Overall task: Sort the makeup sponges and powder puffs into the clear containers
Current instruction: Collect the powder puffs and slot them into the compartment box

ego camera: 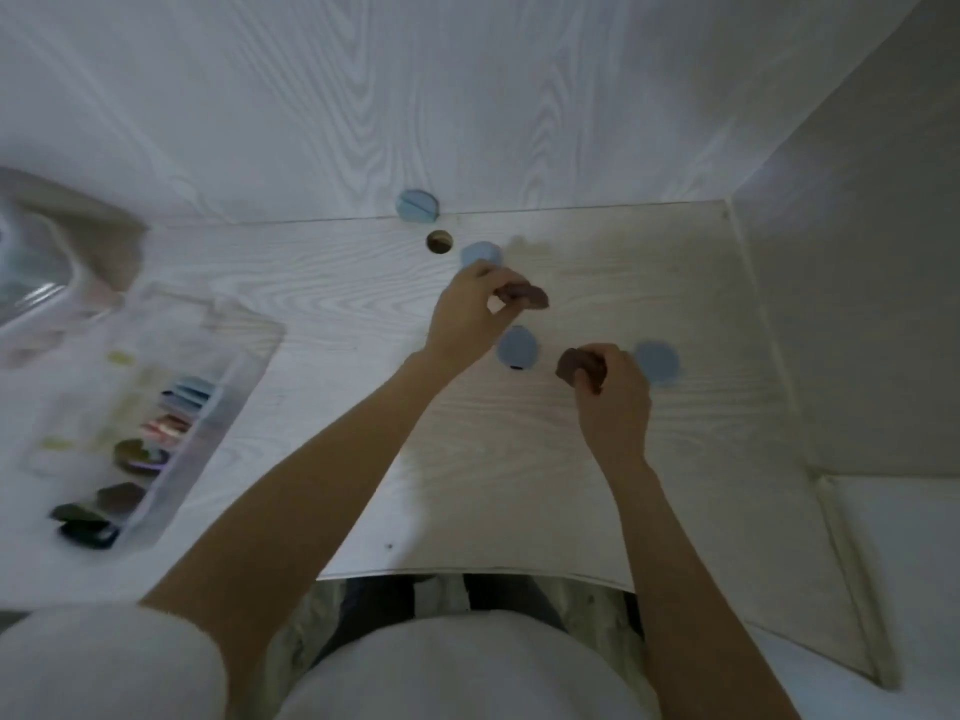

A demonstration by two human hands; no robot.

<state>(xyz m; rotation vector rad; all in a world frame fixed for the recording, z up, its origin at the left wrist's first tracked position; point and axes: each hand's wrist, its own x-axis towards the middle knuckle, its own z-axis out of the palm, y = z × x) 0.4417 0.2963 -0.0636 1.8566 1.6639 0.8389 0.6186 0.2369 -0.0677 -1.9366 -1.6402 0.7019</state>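
Left hand: your left hand (470,314), just above the centre of the frame, is pinching a brown puff (524,296) between the fingers and holding it over the table (363,283).
Right hand: your right hand (613,387), to the right of centre, is closing around a second brown piece (574,367); the fingers are wrapping it, so I cannot tell if it is a sponge or a puff.
Blue puffs: four blue puffs are lying loose. One (417,204) is leaning at the back wall, one (480,253) is just behind your left hand, one (517,348) is between your two hands, and one (657,362) is just beside your right hand.
Clear container: the long clear container (218,407) is sitting at the left of the frame, well apart from both hands. It is already holding a row of pieces: blue ones (189,394), a pinkish one (166,426) and dark ones (140,454) toward the lower left.
Other container: a second clear box (36,272) is showing at the upper left, but it is blurred, so I cannot tell its contents.
Progress: in my judgement you are well into the sorting. What is remaining is the two brown pieces in your hands and the four blue puffs on the table.
Next: both brown pieces are probably needing a carry to the left, into the compartments with the dark ones.
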